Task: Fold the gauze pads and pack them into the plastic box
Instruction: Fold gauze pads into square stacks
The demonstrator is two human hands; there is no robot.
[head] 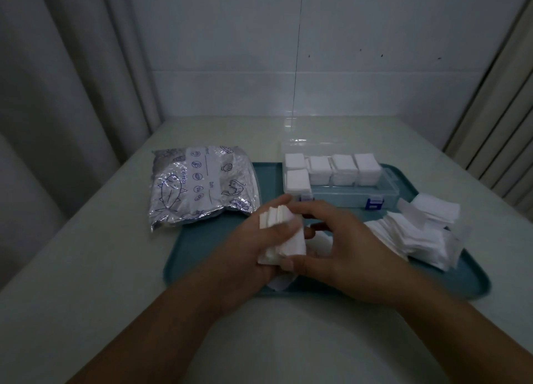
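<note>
Pale table [86,268] is filling most of view, running back to a white tiled wall; teal tray [213,245] is sitting centre-right on it. Silver foil bag [199,182] w/ fish and shell line drawings is lying at tray's left, its right edge lapping onto the tray. Clear plastic box [383,189] is resting on tray's far side, lid hinged open behind; folded white gauze is standing in neat square blocks across its compartments, approx six blocks showing, blue latches on front wall. Loose pile of unfolded gauze pads [415,233] is spreading over tray's right end, thin white squares fanned and overlapping. Both hands are working over tray centre; left hand [245,256] is gripping a small stack of folded gauze [284,239], thumb on top, layered edges showing at upper end, sheets soft and slightly rumpled; right hand [349,248] is meeting it from the right, fingers curled onto the stack's right side, thumb near bottom corner. Image a bit motion-blurred at the fingers. More gauze is lying under the hands on the tray.
</note>
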